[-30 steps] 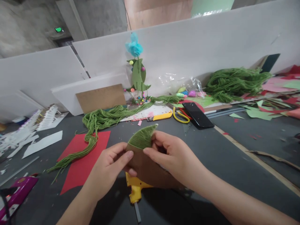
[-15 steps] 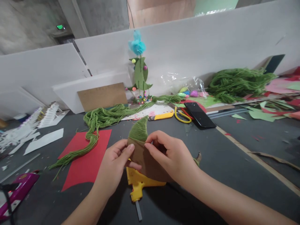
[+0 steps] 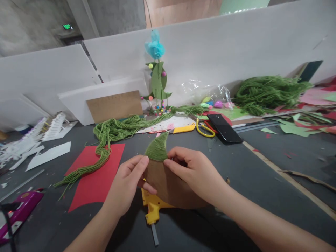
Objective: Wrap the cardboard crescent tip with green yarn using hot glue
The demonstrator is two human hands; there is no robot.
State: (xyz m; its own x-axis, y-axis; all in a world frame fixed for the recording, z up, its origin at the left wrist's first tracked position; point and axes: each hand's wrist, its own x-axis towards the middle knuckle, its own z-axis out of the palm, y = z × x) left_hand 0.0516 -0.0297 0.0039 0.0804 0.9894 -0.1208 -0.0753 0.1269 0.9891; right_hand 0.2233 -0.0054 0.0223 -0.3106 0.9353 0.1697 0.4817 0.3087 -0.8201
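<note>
A brown cardboard cutout [image 3: 170, 182] is held up between my hands, its pointed tip wrapped in green yarn [image 3: 157, 147]. My left hand [image 3: 132, 178] pinches its left edge near the lower border of the wrapping, thumb in front. On the opposite edge, my right hand [image 3: 193, 171] closes thumb and fingers at the same border; part of those fingers is hidden behind the card. Below the cutout, partly covered by it, lies a yellow hot glue gun [image 3: 152, 206] with a grey glue stick poking out toward me.
Green yarn [image 3: 115, 133] trails over a red sheet [image 3: 91, 185] at left. Beyond my hands lie a yellow utility knife [image 3: 183, 128], scissors [image 3: 206, 130] and a black phone [image 3: 224, 128]. A purple tool [image 3: 22, 213] sits at far left; a yarn heap [image 3: 270, 92] at back right.
The cutout has tilted slightly, showing more brown card toward the lower right. My left thumb has moved up to the yarn's border, and my right hand has shifted slightly right.
</note>
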